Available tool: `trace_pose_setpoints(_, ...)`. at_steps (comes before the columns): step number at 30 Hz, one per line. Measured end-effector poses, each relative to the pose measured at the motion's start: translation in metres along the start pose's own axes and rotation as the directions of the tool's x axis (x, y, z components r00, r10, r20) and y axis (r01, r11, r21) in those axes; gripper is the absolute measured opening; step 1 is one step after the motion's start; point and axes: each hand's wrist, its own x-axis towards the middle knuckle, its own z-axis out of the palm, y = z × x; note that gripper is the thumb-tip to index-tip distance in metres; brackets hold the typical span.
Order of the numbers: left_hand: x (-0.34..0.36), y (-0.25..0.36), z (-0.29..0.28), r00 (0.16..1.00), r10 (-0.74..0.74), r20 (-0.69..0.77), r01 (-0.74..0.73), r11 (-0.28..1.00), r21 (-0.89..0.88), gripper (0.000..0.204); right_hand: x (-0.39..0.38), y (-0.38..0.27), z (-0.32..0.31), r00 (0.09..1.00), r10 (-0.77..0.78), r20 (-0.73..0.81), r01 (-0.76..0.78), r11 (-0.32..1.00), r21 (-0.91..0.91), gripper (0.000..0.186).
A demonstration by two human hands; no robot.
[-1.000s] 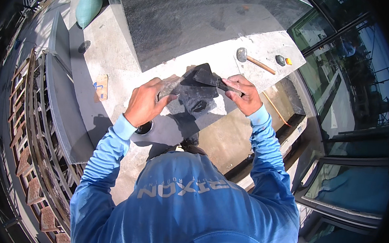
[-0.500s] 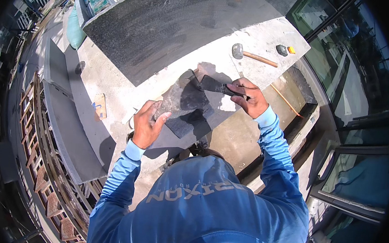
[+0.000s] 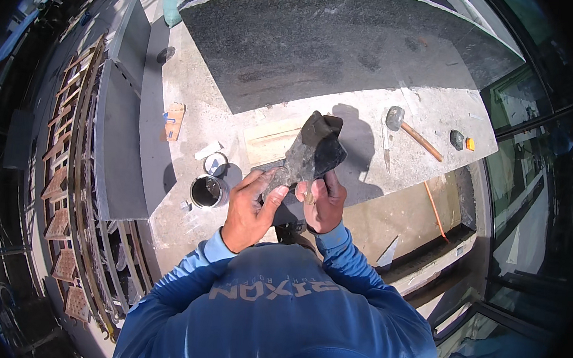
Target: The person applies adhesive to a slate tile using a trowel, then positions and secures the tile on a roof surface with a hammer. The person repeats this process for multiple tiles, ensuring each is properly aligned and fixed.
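Gripped between both hands, a dark, smeared trowel-like blade (image 3: 315,151) is held up over the near edge of the concrete ledge (image 3: 433,116), just in front of the person's chest. The left hand (image 3: 250,210) is closed around its lower, narrow end, fingers wrapped and pinching; the right hand (image 3: 324,199) is pressed against the same end from the other side, thumb on top. Whether a second tool is clasped there cannot be told. The blade is judged stiff and fairly light, its surface caked and probably slick, so the narrow lower end is the safest place for a hold. An open tin (image 3: 207,191) and its lid (image 3: 215,164) stand near the ledge's left edge; a mallet (image 3: 411,129) lies toward the right end, before a dark stone slab (image 3: 337,42).
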Motion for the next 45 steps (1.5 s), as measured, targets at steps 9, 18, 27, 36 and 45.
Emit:
trace_pose_setpoints(9, -0.035, -0.035, -0.102, 1.0, -0.013, 0.024, 0.017, 0.983, -0.184, 0.035, 0.023, 0.02, 0.072, 0.772, 0.352, 0.53, -0.628, 0.555, 0.546, 0.051)
trace_pose_setpoints(18, -0.052, -0.099, -0.25, 0.952, 0.072, -0.298, -0.021, 0.985, 0.171, 0.036, -0.002, 0.031, 0.166, 0.899, 0.339, 0.277, -0.264, 0.925, -0.274, 0.051)
trace_pose_setpoints(27, -0.024, -0.106, -0.315, 0.925, 0.306, -0.224, -0.082, 0.739, 0.668, 0.043, 0.018, -0.014, 0.241, 0.935, 0.353, 0.03, -0.21, 0.622, -0.755, 0.036)
trace_pose_setpoints(36, -0.025, -0.105, -0.288, 0.932, 0.357, -0.065, -0.217, 0.691, 0.689, 0.049, 0.031, 0.031, 0.227, 0.921, 0.389, -0.024, -0.326, 0.734, -0.596, 0.034)
trace_pose_setpoints(45, -0.028, -0.131, -0.265, 0.956, 0.266, -0.121, -0.133, 0.766, 0.629, 0.043, 0.104, 0.001, 0.227, 0.973, -0.081, 0.218, 0.228, 0.504, -0.833, 0.032)
